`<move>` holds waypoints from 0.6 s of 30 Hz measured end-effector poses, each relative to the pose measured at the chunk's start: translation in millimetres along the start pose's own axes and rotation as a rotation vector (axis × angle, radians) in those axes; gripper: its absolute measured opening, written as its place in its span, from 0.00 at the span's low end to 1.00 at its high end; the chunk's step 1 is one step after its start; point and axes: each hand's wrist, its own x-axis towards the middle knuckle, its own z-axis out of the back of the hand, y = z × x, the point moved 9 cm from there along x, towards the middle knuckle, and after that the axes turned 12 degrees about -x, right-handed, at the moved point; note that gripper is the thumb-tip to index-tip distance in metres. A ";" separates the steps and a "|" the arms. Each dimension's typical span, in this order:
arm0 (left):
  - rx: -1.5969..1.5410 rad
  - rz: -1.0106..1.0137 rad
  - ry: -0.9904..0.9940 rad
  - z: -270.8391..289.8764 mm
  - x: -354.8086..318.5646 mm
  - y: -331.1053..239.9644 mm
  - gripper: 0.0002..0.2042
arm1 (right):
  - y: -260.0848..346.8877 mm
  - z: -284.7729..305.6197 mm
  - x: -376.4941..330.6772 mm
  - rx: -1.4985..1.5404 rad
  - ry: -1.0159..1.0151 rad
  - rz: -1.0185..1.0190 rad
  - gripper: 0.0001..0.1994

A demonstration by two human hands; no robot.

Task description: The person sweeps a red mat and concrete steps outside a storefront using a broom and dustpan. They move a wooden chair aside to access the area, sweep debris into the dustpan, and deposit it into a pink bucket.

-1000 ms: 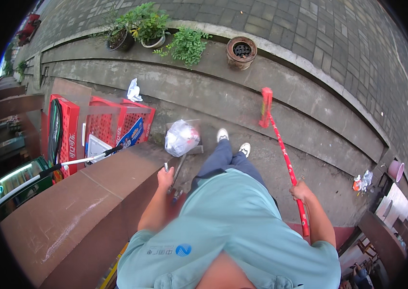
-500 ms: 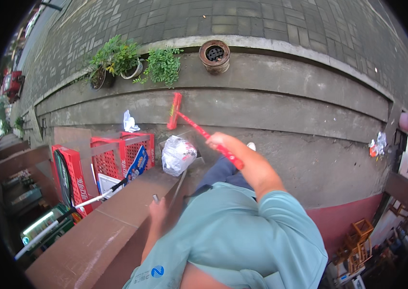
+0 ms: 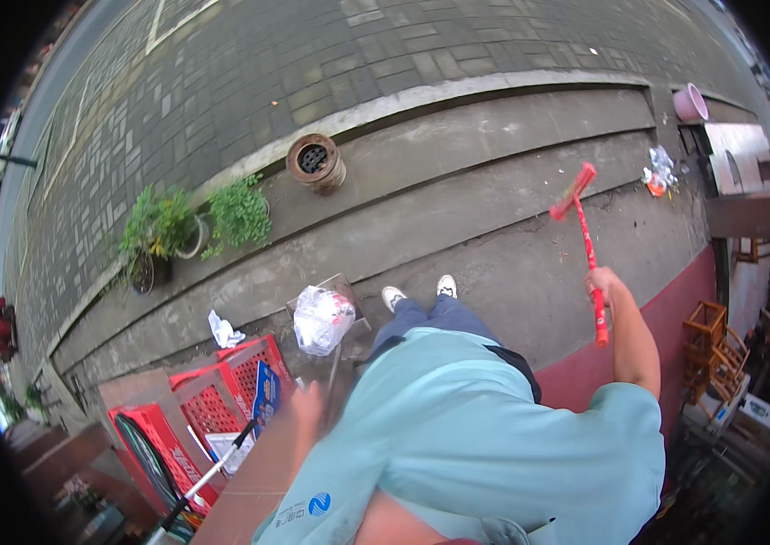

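Observation:
My right hand (image 3: 601,280), out to the right, is closed round the red patterned handle of a broom (image 3: 586,238). The broom's red T-shaped head is slightly blurred and points away from me, over the concrete by the step. My left hand (image 3: 306,406) is low beside the brown ledge, smeared by motion, with its fingers curled by the long handle of a dustpan (image 3: 362,325). A crumpled white plastic bag (image 3: 323,320) fills most of the dustpan and hides its inside.
Potted plants (image 3: 238,213) and a rusty metal bucket (image 3: 317,163) stand on the steps. Red crates (image 3: 212,400) lie at left near a white paper scrap (image 3: 224,330). Litter (image 3: 659,171) and a pink bucket (image 3: 690,104) are far right; wooden stools (image 3: 712,341) stand nearer.
The broom and my right hand have swung far to the right, away from the dustpan. My view has turned rightward, and both shoes now show. The left hand stays by the dustpan handle.

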 end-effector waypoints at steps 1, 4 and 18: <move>-0.014 0.023 0.035 -1.2 0.7 -8.4 0.19 | 7.9 10.7 -20.4 0.075 0.037 0.028 0.13; -0.129 -0.370 -0.021 -7.9 50.2 7.8 0.10 | 40.2 3.2 -81.4 0.193 0.081 0.051 0.11; 0.168 -0.379 0.178 -95.1 -43.5 -351.7 0.12 | 196.0 -66.8 20.4 -0.245 0.592 0.273 0.12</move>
